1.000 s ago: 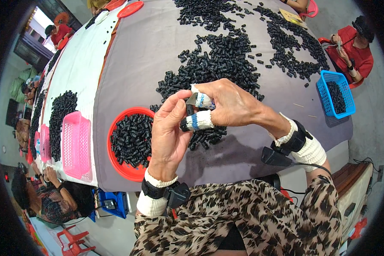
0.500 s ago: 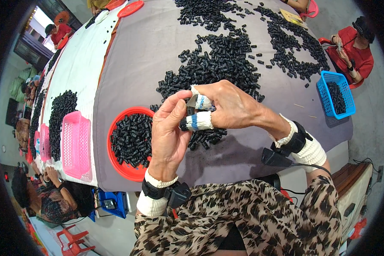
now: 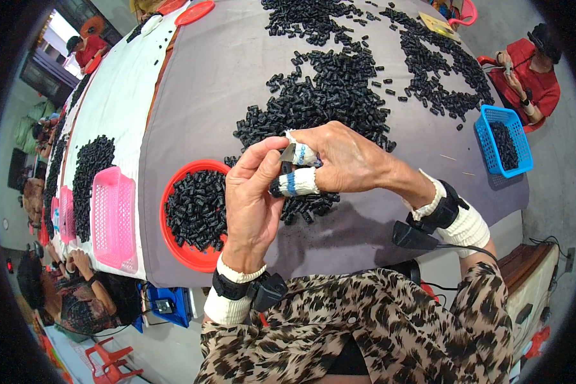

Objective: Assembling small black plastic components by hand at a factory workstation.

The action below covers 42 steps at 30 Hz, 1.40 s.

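A co-worker's forearm has left the far right of the table (image 3: 205, 89). At the near side of the black pile (image 3: 326, 89), the left hand (image 3: 256, 185) pinches a small black piece (image 3: 285, 168); the right hand (image 3: 345, 157), in white finger wraps (image 3: 303, 181), pinches a blade (image 3: 288, 153) beside it. Short, light strokes should serve best.

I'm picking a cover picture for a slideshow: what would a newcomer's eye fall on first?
Probably the person's left hand and right hand, close together near the centre, with white-and-blue wraps on the right one's fingers. Beyond them, a heap of small black pieces covers part of the grey cloth. A red basin to their left and a blue basket far right add bright colour.
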Motion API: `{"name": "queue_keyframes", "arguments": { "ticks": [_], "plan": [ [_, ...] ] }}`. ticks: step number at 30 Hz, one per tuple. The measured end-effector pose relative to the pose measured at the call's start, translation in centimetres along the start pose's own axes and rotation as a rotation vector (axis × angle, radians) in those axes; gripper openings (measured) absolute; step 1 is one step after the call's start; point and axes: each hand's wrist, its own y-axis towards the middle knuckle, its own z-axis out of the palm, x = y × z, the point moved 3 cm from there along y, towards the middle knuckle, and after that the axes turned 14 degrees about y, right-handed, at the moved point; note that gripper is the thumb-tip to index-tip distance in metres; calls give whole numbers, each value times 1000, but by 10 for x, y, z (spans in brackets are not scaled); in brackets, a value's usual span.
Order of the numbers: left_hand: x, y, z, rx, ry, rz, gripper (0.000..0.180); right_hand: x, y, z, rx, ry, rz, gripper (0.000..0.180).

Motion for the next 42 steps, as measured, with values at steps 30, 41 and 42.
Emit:
{"name": "queue_keyframes", "arguments": {
  "ticks": [30,41,42],
  "plan": [
    [-25,-19,-82,-349,236,3,19,-35,17,9,-92,197,40,28],
    [-27,-34,-111,-498,1024,74,17,-26,4,-6,-117,143,194,27],
    [-5,-18,-97,-355,1030,65,17,-29,-3,-10,-136,124,213,27]
  ]
}}
